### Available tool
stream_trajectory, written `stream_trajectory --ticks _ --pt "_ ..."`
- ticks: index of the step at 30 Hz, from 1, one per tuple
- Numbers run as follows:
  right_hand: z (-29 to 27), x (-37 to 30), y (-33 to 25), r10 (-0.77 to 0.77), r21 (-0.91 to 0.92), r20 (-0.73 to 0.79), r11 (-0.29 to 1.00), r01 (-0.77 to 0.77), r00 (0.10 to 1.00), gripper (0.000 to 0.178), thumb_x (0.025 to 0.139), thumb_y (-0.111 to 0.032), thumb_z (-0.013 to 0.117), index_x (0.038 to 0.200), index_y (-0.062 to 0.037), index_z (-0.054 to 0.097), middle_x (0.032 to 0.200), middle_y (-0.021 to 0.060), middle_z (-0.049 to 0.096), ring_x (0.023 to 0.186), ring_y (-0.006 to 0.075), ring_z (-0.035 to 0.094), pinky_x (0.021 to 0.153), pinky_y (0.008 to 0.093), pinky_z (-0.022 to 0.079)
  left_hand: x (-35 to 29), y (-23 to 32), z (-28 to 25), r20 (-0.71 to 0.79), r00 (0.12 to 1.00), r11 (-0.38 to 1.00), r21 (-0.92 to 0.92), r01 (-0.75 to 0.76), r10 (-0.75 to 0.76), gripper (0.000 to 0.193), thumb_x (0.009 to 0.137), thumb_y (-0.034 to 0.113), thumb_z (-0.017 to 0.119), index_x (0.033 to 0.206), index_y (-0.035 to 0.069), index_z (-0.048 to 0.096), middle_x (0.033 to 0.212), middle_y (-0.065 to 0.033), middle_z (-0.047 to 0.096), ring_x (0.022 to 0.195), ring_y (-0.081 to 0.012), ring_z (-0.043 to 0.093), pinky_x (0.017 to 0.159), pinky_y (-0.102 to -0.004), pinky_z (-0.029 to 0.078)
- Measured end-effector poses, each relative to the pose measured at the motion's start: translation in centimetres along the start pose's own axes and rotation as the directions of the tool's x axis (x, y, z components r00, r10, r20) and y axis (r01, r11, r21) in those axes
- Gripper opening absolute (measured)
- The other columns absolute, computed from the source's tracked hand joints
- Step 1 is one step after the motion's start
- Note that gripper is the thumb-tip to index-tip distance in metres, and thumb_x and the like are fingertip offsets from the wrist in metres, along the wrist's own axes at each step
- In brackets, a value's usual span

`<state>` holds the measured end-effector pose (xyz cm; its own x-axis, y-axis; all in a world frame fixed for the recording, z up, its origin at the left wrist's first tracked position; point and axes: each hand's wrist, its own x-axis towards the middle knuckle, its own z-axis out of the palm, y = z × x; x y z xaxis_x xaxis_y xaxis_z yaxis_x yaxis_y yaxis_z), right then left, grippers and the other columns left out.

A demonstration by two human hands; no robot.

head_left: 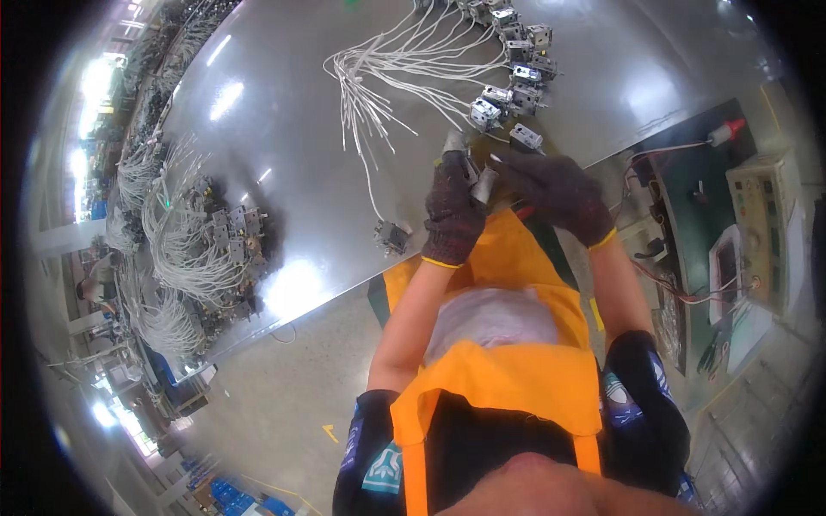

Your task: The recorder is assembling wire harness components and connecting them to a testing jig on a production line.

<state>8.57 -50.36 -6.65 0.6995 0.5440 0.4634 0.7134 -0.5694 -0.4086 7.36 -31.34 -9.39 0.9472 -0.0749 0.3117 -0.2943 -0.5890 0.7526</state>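
Left hand [453,209]: closed around a metal part [471,168], by the tabletop's [318,202] near edge
Right hand [561,199]: beside that part; cannot tell whether gripping
Lone wired unit [391,237]: near that edge, leftward

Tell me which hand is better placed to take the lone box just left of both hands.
Left, most likely. The left hand is near that box, while the right hand is farther off, on the left hand's other side. Whether the left is free is hard to tell.
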Motion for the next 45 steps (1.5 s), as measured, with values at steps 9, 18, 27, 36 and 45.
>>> stream_trajectory --ticks 9,18,27,36,45 --pt "-0.3 1.3 -3.0 0.241 -0.113 0.072 0.966 -0.232 0.968 0.031 0.079 -0.024 0.066 0.109 -0.0155 0.067 0.088 0.0119 0.066 0.081 0.0321 0.065 0.068 0.0471 0.051 1.1 -1.4 -0.1 -0.054 0.97 0.97 0.064 -0.235 0.238 0.063 0.074 0.022 0.076 0.129 0.004 0.049 0.105 -0.0196 0.062 0.094 -0.0402 0.063 0.078 -0.0455 0.051" --pt "-0.3 3.2 -4.8 0.198 -0.369 0.085 0.917 -0.153 0.977 0.007 0.08 -0.015 0.058 0.076 -0.0105 0.062 0.071 0.0126 0.061 0.069 0.0311 0.063 0.061 0.0443 0.051 2.2 -4.0 2.9 0.141 0.979 0.897 -0.397 0.193 -0.149 0.039 0.084 0.016 0.06 0.121 0.007 0.053 0.089 -0.0229 0.065 0.086 -0.0427 0.064 0.074 -0.0509 0.05" --pt "-0.3 2.8 -5.3 0.049 -0.427 -0.035 0.902 -0.059 0.998 0.006 0.08 -0.016 0.059 0.079 -0.0103 0.062 0.072 0.0138 0.061 0.073 0.033 0.063 0.066 0.0447 0.051 2.1 0.1 0.0 0.107 0.994 0.996 0.091 -0.01 0.0 0.026 0.084 0.019 0.06 0.105 0.004 0.055 0.091 -0.0238 0.064 0.087 -0.0437 0.063 0.074 -0.0525 0.049" --pt "-2.6 3.6 -4.7 0.237 -0.233 0.223 0.955 -0.184 0.946 0.028 0.09 -0.018 0.055 0.115 -0.0074 0.063 0.088 0.0215 0.067 0.081 0.0343 0.067 0.072 0.0426 0.053 0.3 1.9 -4.5 0.185 0.965 0.972 0.112 -0.206 0.184 0.042 0.083 0.017 0.06 0.121 0.002 0.052 0.119 -0.0241 0.053 0.114 -0.0434 0.051 0.094 -0.0505 0.043" --pt "3.8 -0.9 -4.7 0.324 0.338 0.425 0.809 -0.481 0.845 0.048 0.089 -0.026 0.064 0.134 -0.0114 0.056 0.111 0.0154 0.069 0.094 0.0263 0.067 0.085 0.0365 0.051 -1.4 0.8 -12.7 0.763 0.573 0.56 0.626 -0.542 -0.299 0.06 0.081 0.01 0.058 0.139 0.008 0.042 0.121 -0.0172 0.055 0.115 -0.0334 0.05 0.099 -0.0498 0.04"
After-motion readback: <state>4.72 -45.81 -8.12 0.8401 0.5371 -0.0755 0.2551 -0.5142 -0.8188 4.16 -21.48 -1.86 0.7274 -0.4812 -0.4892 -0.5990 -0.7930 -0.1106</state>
